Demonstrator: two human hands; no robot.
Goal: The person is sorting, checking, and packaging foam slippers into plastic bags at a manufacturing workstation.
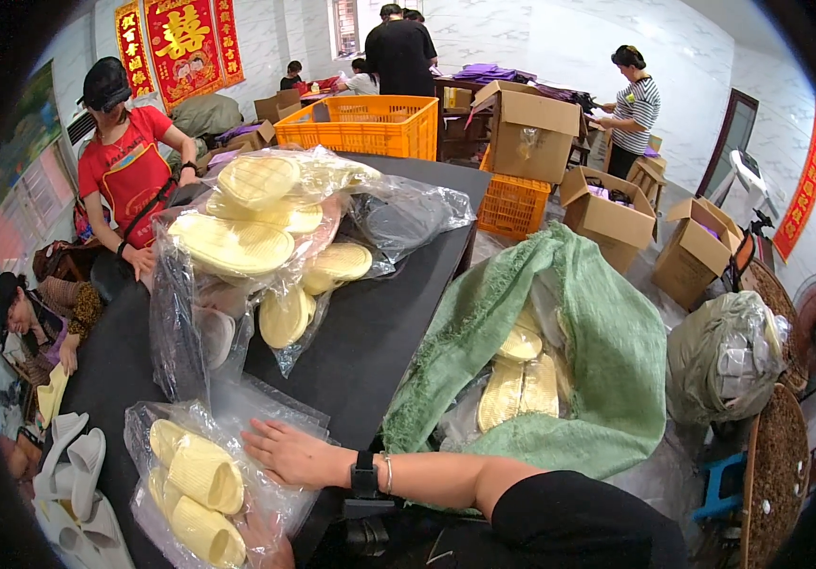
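Observation:
A clear plastic bag with several pale yellow ribbed slippers lies at the near left of the black table. My right hand rests flat on the bag beside the slippers, its fingers stretched out. At the bag's lower edge is my left hand, partly covered by the plastic, so its fingers do not show clearly. Farther up the table is a large clear bag with a heap of yellow slippers in and on it. To my right, a green woven sack gapes around more yellow slippers.
White slippers stand at the black table's left edge. Two people sit or stand along that side. An orange crate is at the far end. Cardboard boxes, a stuffed sack and a blue stool stand right.

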